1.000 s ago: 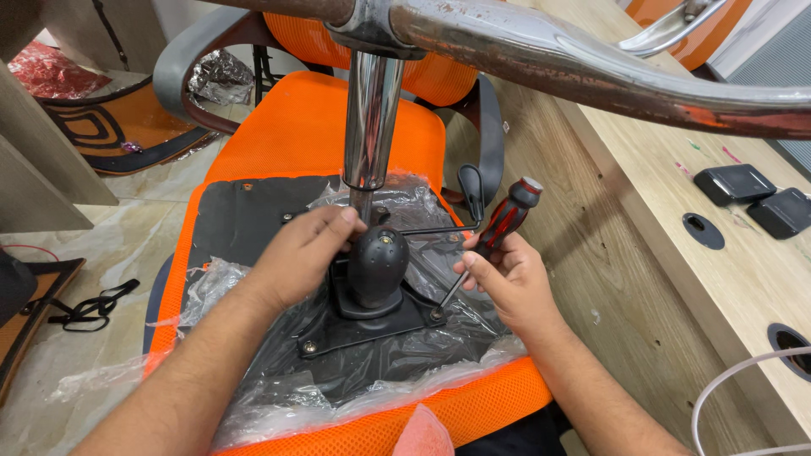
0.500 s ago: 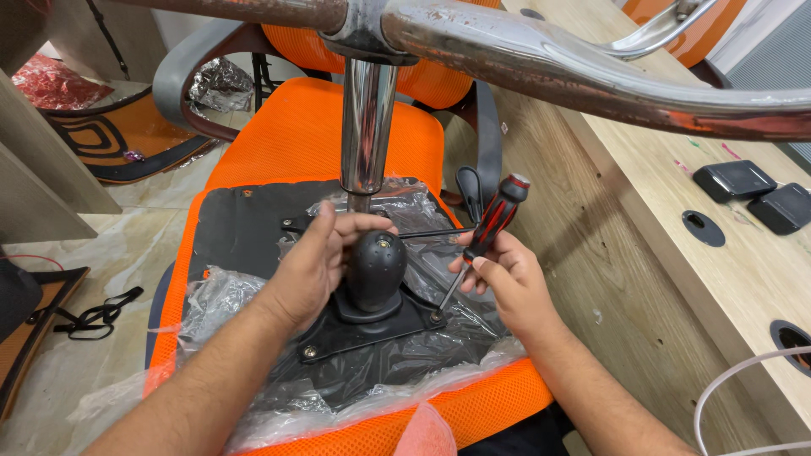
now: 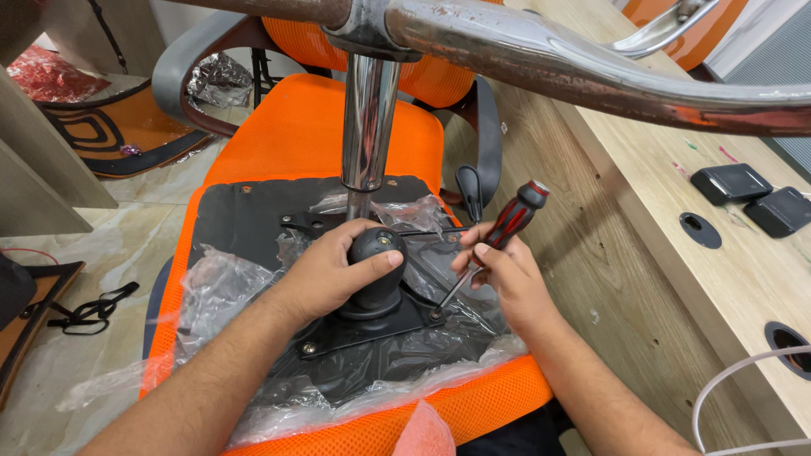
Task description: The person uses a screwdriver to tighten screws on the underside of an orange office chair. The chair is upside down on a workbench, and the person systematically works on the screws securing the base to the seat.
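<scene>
An orange mesh office chair [image 3: 296,143] lies upside down, its black seat underside partly wrapped in clear plastic [image 3: 211,287]. A black mechanism plate [image 3: 380,325] with a round black hub [image 3: 378,253] sits on the underside. My left hand [image 3: 334,274] wraps around the hub. My right hand [image 3: 498,279] grips a red-and-black screwdriver [image 3: 507,224], its tip on a screw at the plate's right corner. A chrome gas cylinder [image 3: 369,127] rises from the hub to the worn chrome base legs [image 3: 574,67] overhead.
A light wooden desk [image 3: 676,211] lies to the right with round cable holes [image 3: 699,230] and two black boxes [image 3: 756,194]. A white cable [image 3: 735,380] loops at bottom right. Black straps [image 3: 89,308] lie on the tiled floor at left. Another chair part [image 3: 127,143] lies beyond.
My left hand slid from the hub's left side to wrap over the hub. The screwdriver tilted a little; my right hand stayed at the plate's right corner.
</scene>
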